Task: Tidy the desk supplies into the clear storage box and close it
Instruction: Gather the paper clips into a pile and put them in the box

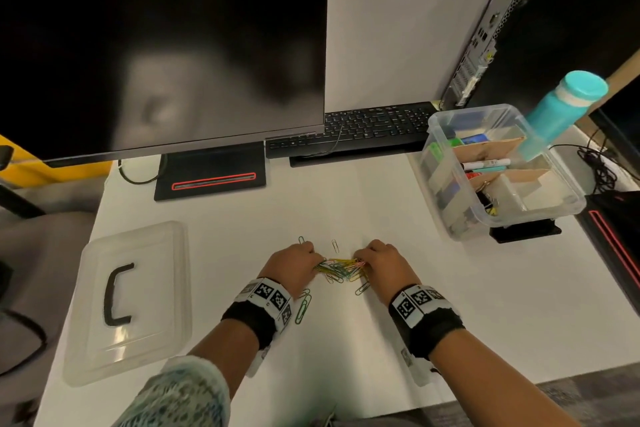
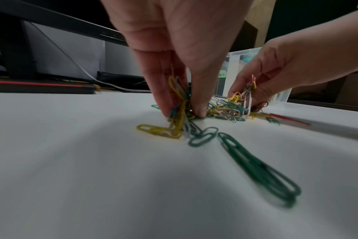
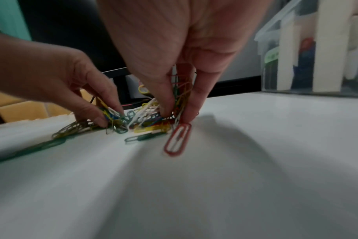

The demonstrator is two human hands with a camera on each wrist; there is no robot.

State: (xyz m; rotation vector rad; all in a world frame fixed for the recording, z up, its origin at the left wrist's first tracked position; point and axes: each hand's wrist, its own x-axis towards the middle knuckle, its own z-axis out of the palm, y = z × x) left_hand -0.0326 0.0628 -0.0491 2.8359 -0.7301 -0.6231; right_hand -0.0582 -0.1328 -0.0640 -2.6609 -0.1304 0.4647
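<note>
Both hands pinch into the paperclip pile (image 1: pixel 341 269) from opposite ends: left hand (image 1: pixel 293 265) w/ thumb & fingers closed on a clump at its left edge, right hand (image 1: pixel 382 262) likewise on the right. Pile's long axis runs left–right btwn them; strays lie just beside. Lid (image 1: pixel 130 298) sits far left. Clear storage box (image 1: pixel 502 166) stands open, well apart, up & right. So right hand is nearer; carry prob goes that way.
</note>
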